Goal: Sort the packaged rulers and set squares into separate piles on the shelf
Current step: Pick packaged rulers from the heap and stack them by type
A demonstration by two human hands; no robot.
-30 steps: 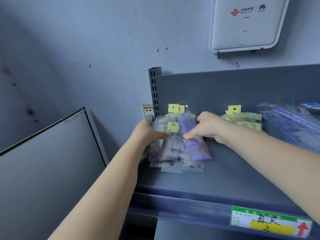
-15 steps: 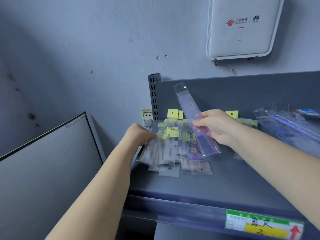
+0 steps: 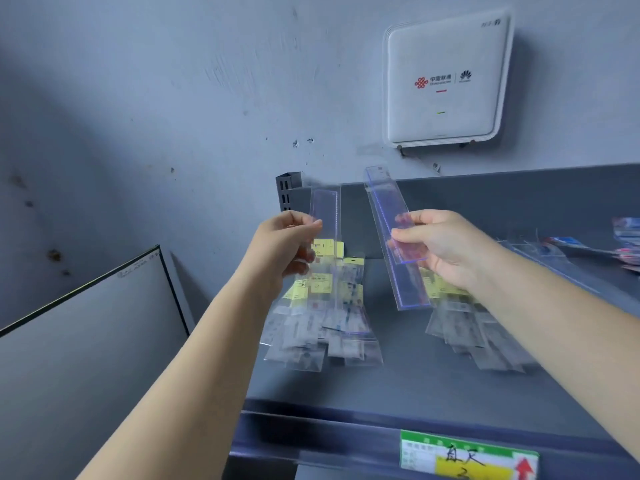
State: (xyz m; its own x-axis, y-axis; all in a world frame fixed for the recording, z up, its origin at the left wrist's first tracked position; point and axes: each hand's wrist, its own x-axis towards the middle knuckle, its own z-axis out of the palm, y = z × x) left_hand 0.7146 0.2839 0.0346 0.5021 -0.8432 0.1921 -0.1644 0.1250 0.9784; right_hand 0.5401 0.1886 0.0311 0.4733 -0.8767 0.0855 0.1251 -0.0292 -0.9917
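My left hand (image 3: 284,247) pinches a clear packaged ruler (image 3: 327,216) and holds it upright above the left pile of packets (image 3: 322,327) on the grey shelf (image 3: 398,386). My right hand (image 3: 440,247) grips a second, longer packaged ruler (image 3: 388,209) with a blue edge, tilted with its top leaning left. Under that hand lies a second pile of clear packets (image 3: 474,337) with yellow labels.
More clear packaged items (image 3: 568,258) lie at the shelf's right end. A white router box (image 3: 446,81) hangs on the wall above. A dark framed panel (image 3: 86,341) leans left of the shelf. A green and yellow price label (image 3: 467,459) sits on the shelf's front rail.
Both hands have risen off the left pile. My left hand has picked up a ruler packet, and my right hand has lifted its ruler higher and to the right.
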